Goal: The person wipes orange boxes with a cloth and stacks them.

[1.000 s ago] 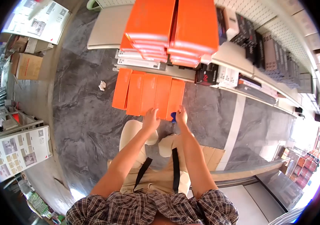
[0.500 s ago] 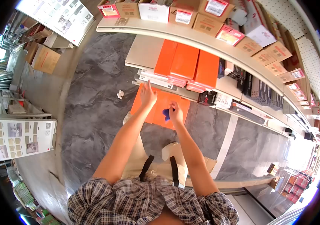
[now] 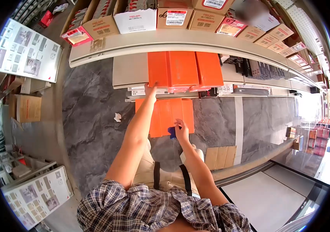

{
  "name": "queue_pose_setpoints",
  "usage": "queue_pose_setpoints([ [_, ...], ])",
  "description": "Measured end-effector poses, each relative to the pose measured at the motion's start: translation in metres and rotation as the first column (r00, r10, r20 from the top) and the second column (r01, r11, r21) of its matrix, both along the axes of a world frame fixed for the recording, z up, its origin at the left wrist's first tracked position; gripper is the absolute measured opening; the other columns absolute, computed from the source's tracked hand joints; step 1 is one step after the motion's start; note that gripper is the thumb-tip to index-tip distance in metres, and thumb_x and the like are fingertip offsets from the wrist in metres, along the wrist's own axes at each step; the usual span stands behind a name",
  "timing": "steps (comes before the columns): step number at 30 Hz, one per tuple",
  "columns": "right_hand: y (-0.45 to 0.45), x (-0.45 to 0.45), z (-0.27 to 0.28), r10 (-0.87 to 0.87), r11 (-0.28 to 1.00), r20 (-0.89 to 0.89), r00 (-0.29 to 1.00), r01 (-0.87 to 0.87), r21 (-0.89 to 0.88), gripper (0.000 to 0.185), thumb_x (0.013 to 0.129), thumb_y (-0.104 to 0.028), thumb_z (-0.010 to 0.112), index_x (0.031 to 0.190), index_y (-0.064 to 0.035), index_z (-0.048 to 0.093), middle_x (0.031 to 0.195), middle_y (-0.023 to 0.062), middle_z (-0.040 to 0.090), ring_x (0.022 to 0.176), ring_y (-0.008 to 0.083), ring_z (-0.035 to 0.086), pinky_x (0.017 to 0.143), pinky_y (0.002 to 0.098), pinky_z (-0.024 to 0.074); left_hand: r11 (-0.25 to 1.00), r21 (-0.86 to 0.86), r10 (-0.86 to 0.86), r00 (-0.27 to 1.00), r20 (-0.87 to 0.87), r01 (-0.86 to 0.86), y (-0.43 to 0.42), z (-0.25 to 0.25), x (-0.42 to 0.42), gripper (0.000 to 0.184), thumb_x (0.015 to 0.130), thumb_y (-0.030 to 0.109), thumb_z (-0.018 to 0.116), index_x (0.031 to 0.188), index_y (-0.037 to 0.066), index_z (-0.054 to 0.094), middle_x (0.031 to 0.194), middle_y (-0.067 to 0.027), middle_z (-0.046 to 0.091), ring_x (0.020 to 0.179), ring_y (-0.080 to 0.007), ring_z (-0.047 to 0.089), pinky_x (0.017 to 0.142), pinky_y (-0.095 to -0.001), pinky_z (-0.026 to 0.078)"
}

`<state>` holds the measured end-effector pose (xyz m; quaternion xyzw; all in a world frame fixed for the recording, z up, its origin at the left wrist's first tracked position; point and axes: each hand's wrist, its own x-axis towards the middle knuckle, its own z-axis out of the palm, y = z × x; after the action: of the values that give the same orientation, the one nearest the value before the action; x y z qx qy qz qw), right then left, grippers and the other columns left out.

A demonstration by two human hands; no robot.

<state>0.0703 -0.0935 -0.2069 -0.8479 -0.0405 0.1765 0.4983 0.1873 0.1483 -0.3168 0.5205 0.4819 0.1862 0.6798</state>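
Flat orange boxes (image 3: 182,67) lie side by side on the lower shelf. My left hand (image 3: 151,90) is at the front corner of the leftmost orange box (image 3: 158,69), a digit over its top and the other fingers mostly hidden; it appears to grip the edge. My right hand (image 3: 182,131) is closed on a dark blue cloth (image 3: 172,132). Below that hand, more orange boxes (image 3: 165,112) rest in a row on the floor before my knees.
Above runs a shelf edge (image 3: 141,43) with opened cartons (image 3: 136,21). Dark boxes (image 3: 259,69) fill the lower shelf to the right. A crumpled white scrap (image 3: 117,117) and flattened cardboard (image 3: 220,156) lie on the floor. Display boards (image 3: 27,46) stand at left.
My left hand has moved up from the floor boxes to the leftmost shelf box. My right hand keeps the blue cloth. The view has shifted, showing more of the upper shelf.
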Motion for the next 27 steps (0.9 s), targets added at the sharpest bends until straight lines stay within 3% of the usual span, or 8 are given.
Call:
queue_pose_setpoints([
  [7, 0.003, 0.005, 0.021, -0.02, 0.999, 0.005, 1.0, 0.02, 0.038, 0.021, 0.085, -0.011, 0.05, 0.104, -0.0059, 0.057, 0.086, 0.0086, 0.065, 0.074, 0.0232, 0.063, 0.066, 0.0318, 0.0483, 0.971, -0.239, -0.049, 0.995, -0.091, 0.026, 0.019, 0.111, -0.003, 0.026, 0.074, 0.017, 0.073, 0.092, 0.005, 0.058, 0.085, -0.0059, 0.06, 0.074, -0.0136, 0.054, 0.062, -0.0284, 0.045],
  [10, 0.003, 0.009, 0.046, -0.027, 0.999, -0.003, 1.0, 0.027, 0.039, 0.02, 0.085, -0.012, 0.051, 0.103, -0.0058, 0.058, 0.085, 0.0086, 0.065, 0.074, 0.0223, 0.063, 0.065, 0.0307, 0.0483, 0.877, -0.48, 0.074, 0.982, 0.174, 0.019, 0.042, 0.12, -0.019, 0.034, 0.07, 0.022, 0.076, 0.091, 0.009, 0.053, 0.081, -0.0032, 0.054, 0.066, -0.0151, 0.051, 0.06, -0.0268, 0.043],
  [16, 0.044, 0.03, 0.156, -0.015, 1.0, 0.279, 0.96, 0.021, -0.017, 0.026, 0.084, -0.016, 0.054, 0.108, -0.005, 0.056, 0.089, 0.0116, 0.064, 0.074, 0.0237, 0.063, 0.065, 0.034, 0.049, 0.803, -0.595, 0.014, 0.997, 0.082, 0.038, 0.03, 0.2, -0.102, 0.029, 0.074, 0.024, 0.074, 0.087, 0.01, 0.052, 0.07, -0.0024, 0.051, 0.06, -0.0129, 0.05, 0.051, -0.0231, 0.042],
  [17, 0.052, 0.032, 0.184, 0.014, 0.997, 0.195, 0.981, 0.001, -0.077, 0.036, 0.083, -0.023, 0.058, 0.112, -0.0014, 0.054, 0.094, 0.0154, 0.063, 0.089, 0.0306, 0.06, 0.076, 0.0348, 0.047, 0.805, -0.586, -0.025, 0.992, 0.125, 0.094, 0.022, 0.214, -0.115, 0.029, 0.075, 0.026, 0.072, 0.087, 0.01, 0.052, 0.069, -0.0027, 0.052, 0.059, -0.0124, 0.05, 0.05, -0.0228, 0.042],
  [20, 0.071, 0.037, 0.208, 0.046, 0.985, 0.062, 0.997, -0.035, -0.17, 0.042, 0.081, -0.035, 0.059, 0.107, -0.0029, 0.054, 0.094, 0.0176, 0.061, 0.079, 0.0317, 0.062, 0.067, 0.0374, 0.0495, 0.757, -0.538, -0.231, 0.922, 0.311, 0.371, -0.01, 0.232, -0.137, 0.029, 0.08, 0.034, 0.066, 0.086, 0.009, 0.053, 0.079, -0.0069, 0.062, 0.059, -0.0112, 0.053, 0.046, -0.0264, 0.043],
  [22, 0.072, 0.047, 0.23, 0.094, 0.995, -0.136, 0.986, -0.091, 0.029, 0.043, 0.079, -0.035, 0.062, 0.105, -0.0015, 0.052, 0.085, 0.0184, 0.063, 0.078, 0.0312, 0.063, 0.068, 0.0363, 0.0489, 0.796, -0.534, -0.08, 0.924, 0.374, 0.285, -0.052, 0.285, -0.128, 0.031, 0.08, 0.03, 0.065, 0.099, 0.008, 0.055, 0.094, -0.0077, 0.064, 0.071, -0.0154, 0.062, 0.05, -0.0263, 0.048],
  [25, 0.06, 0.057, 0.227, -0.131, 0.979, 0.111, 0.985, 0.111, 0.169, 0.032, 0.078, -0.025, 0.065, 0.097, -0.0005, 0.056, 0.08, 0.0142, 0.064, 0.071, 0.0248, 0.064, 0.062, 0.0321, 0.0489, 0.705, -0.573, -0.3, 0.908, 0.293, 0.418, -0.085, 0.346, -0.11, 0.029, 0.082, 0.024, 0.064, 0.105, 0.009, 0.054, 0.099, -0.0015, 0.06, 0.1, -0.0156, 0.054, 0.086, -0.036, 0.041],
  [27, 0.036, 0.09, 0.203, -0.196, 0.769, -0.137, 0.971, 0.239, 0.593, 0.02, 0.076, -0.014, 0.066, 0.088, 0.0012, 0.06, 0.074, 0.0086, 0.063, 0.061, 0.0159, 0.06, 0.054, 0.0266, 0.0457, 0.723, -0.498, -0.323, 0.872, 0.368, 0.478, -0.109, 0.36, -0.088, 0.029, 0.082, 0.026, 0.064, 0.105, 0.011, 0.055, 0.103, -0.0006, 0.059, 0.103, -0.015, 0.052, 0.088, -0.0383, 0.038],
])
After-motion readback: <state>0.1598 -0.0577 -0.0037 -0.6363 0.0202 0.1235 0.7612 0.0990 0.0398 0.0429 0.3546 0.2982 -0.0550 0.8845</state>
